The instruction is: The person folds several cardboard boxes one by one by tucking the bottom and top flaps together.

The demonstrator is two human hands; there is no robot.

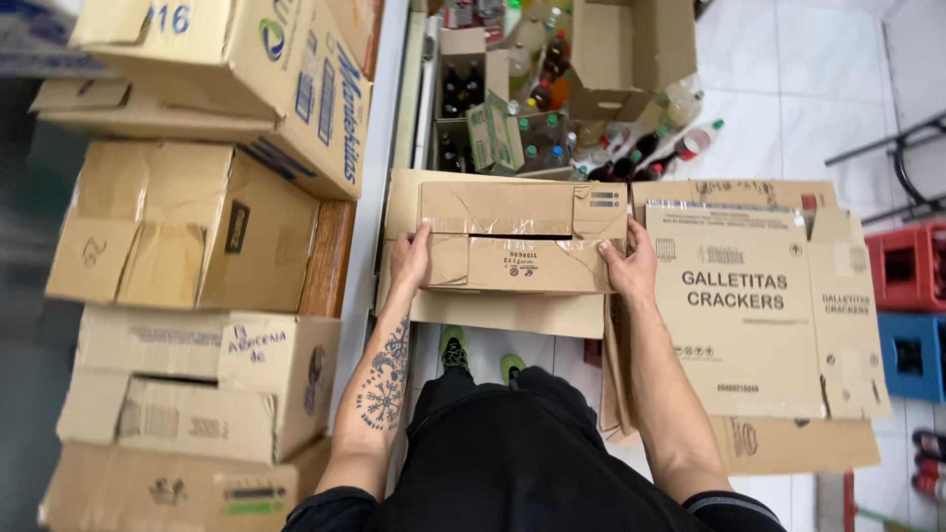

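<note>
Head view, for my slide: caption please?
Both hands, left and right, grip a taped cardboard box beside stacked cartons.

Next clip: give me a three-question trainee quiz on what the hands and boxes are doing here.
1. True or false: both hands grip the small taped carton.
2. Which side of the carton does the left hand hold: A) its left end, B) its right end, C) its top flap?
3. What stands in the open boxes beyond the carton?

Key:
1. True; the right hand holds the opposite end.
2. A.
3. Bottles, dark and coloured.
</note>
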